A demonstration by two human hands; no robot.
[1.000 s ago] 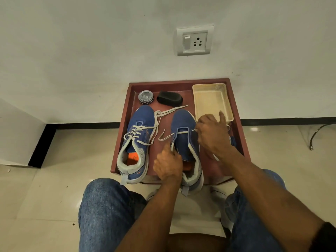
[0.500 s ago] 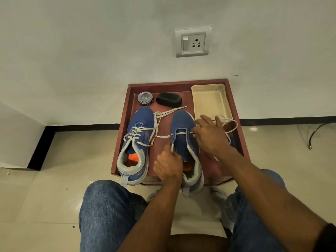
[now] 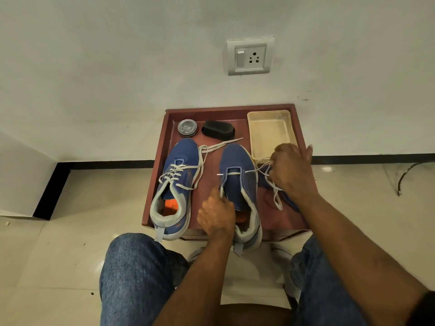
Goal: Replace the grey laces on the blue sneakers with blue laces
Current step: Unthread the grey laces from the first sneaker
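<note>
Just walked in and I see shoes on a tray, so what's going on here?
A seated person is unlacing a pair of blue sneakers on a red tray. The left hand steadies the right-side sneaker while the right hand pulls its grey lace out sideways; only the front eyelets remain threaded. The other sneaker is laced, though loosely. Blue laces seem to lie under the right forearm.

Nothing here can be read; the lid of the tin (image 3: 187, 128) carries some printing, too small and blurred to make out; the orange insole (image 3: 171, 204) of the left shoe (image 3: 175, 184) bears a faint dark mark, illegible; the socket plate (image 3: 250, 56) shows no lettering.
</note>
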